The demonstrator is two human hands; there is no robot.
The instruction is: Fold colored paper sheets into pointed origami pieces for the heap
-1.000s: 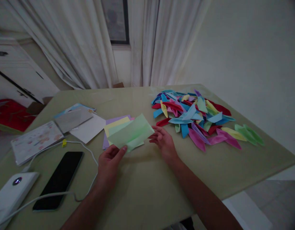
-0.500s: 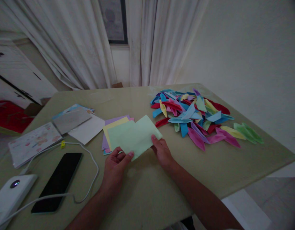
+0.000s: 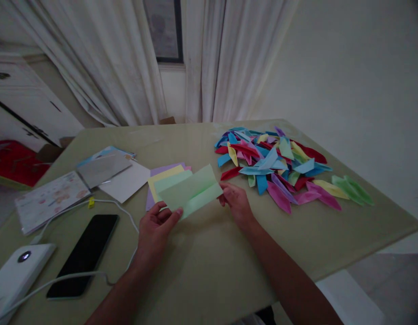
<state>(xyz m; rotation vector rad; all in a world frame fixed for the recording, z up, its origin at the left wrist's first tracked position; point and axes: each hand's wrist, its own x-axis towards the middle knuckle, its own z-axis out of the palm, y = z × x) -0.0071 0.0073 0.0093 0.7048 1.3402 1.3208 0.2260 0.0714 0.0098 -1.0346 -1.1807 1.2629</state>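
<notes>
A sheet of light green paper [image 3: 186, 192], creased lengthwise and partly folded, is held up above the table between both hands. My left hand [image 3: 157, 225] pinches its lower left corner, thumb on top. At the right edge my right hand [image 3: 236, 202] grips the paper between thumb and fingers, close to the crease. Behind the sheet lies a loose stack of coloured paper, with a yellow sheet [image 3: 153, 183] and a purple sheet [image 3: 161, 169] showing; the held sheet covers part of it.
A heap of folded coloured paper pieces [image 3: 268, 155] spreads over the right rear of the table [image 3: 209, 275]. To the left lie a black phone [image 3: 85, 255], a white power bank [image 3: 22, 277] with a white cable [image 3: 71, 277], a white sheet [image 3: 125, 180] and a patterned packet [image 3: 53, 198].
The green sheet was flatter and now shows an opened crease with its upper part tilted. My right hand has shifted slightly right and up along its edge; my left hand moved slightly left.
</notes>
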